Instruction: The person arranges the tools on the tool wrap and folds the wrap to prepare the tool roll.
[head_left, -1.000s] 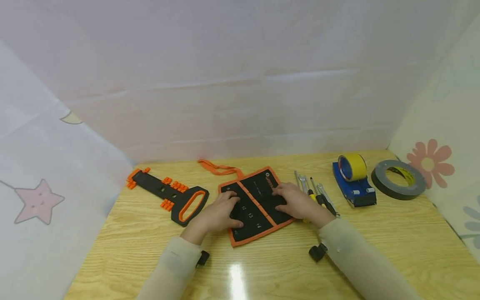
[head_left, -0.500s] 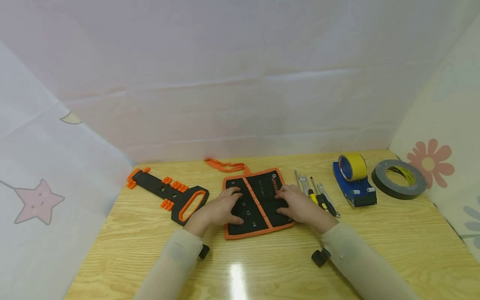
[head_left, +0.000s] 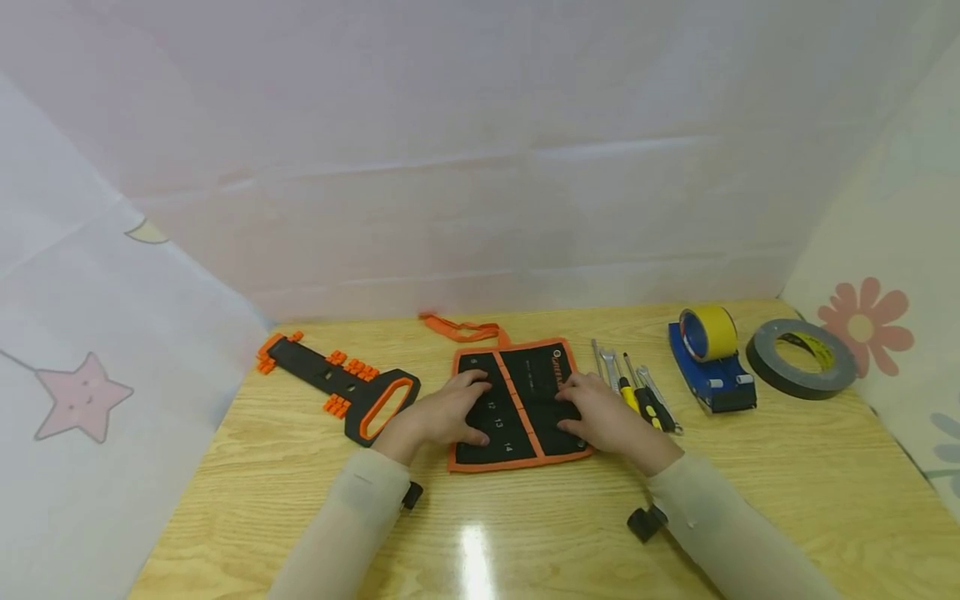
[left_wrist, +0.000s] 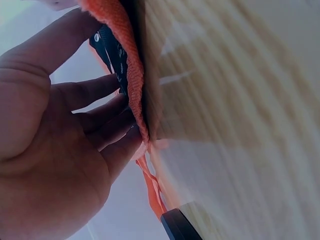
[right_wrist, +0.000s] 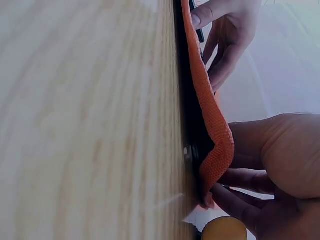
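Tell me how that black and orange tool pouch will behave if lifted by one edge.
The pouch is probably floppy: in the right wrist view its orange hem curls off the table. It likely droops or folds, lying thin and flat. Its loose strap would probably dangle.

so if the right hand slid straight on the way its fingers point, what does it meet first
Probably the left hand: the right hand lies flat on the black tool pouch, fingers pointing left across its orange centre strip, though the exact heading is uncertain.

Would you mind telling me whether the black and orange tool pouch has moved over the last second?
Yes: the tool pouch turned clockwise, now lying square to the table edge.
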